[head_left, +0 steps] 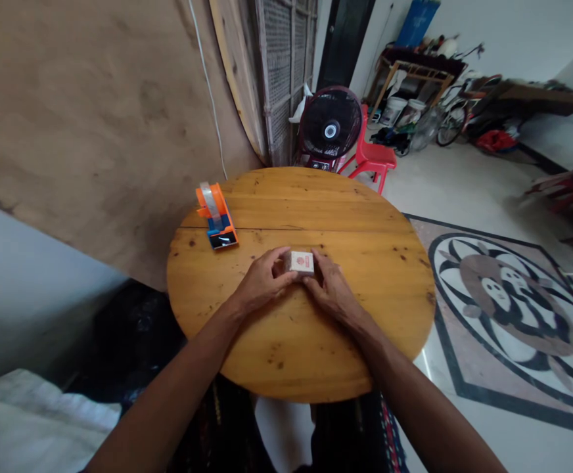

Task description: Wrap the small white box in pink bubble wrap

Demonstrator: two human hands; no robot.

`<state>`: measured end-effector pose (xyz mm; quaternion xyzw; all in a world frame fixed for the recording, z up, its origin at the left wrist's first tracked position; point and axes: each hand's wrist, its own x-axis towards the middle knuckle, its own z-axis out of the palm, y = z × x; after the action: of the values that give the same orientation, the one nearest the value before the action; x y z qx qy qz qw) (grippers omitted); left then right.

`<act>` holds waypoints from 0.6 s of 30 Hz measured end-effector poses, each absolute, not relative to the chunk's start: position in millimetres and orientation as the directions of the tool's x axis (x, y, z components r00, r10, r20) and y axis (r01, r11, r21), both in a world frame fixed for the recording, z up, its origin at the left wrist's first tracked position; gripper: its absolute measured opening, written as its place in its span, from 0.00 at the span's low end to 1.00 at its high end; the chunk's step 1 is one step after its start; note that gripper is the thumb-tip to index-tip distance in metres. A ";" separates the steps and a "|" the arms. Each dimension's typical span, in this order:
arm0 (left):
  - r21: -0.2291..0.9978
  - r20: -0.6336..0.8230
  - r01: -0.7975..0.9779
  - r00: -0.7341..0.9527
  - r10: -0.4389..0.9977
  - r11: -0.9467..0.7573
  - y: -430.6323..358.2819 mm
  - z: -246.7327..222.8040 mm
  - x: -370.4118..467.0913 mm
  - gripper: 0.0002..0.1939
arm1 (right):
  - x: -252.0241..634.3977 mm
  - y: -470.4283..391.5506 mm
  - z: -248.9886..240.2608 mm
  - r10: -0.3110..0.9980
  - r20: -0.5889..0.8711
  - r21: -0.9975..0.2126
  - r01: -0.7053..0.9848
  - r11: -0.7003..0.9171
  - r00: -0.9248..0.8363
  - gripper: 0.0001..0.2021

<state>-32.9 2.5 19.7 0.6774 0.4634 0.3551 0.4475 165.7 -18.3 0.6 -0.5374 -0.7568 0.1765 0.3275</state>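
A small whitish box [301,262] with red print on its top sits at the middle of the round wooden table [286,355]. My left hand [265,279] grips its left end, thumb at the near edge and fingers at the far side. On the right end, my right hand [332,284] holds it the same way, thumb in front and fingers behind. The undersides of the fingers are hidden.
An orange and blue tape dispenser [217,217] stands at the table's back left. Behind the table are a dark fan [330,125] and a red chair [376,154]. A wooden board [94,118] rises along the left side.
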 end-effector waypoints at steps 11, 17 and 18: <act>0.941 -0.013 0.320 0.361 0.933 -0.111 4.8 22.9 -41.5 0.40 | 164.7 -15.5 2.0 0.943 0.286 -0.657 0.682 0.321 -0.168 0.34; 0.978 0.020 0.189 0.354 0.935 -0.092 4.9 13.6 -33.7 0.33 | 168.7 -8.4 3.0 0.932 0.277 -0.669 0.650 0.360 -0.232 0.28; 0.979 0.024 0.180 0.352 0.936 -0.093 5.1 11.8 -32.8 0.33 | 168.6 -7.6 3.6 0.932 0.273 -0.674 0.643 0.363 -0.240 0.27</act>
<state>-32.8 5.1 11.8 0.6416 0.4347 0.3672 0.5143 168.6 -7.6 3.6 -0.5204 -0.7564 0.2183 0.3308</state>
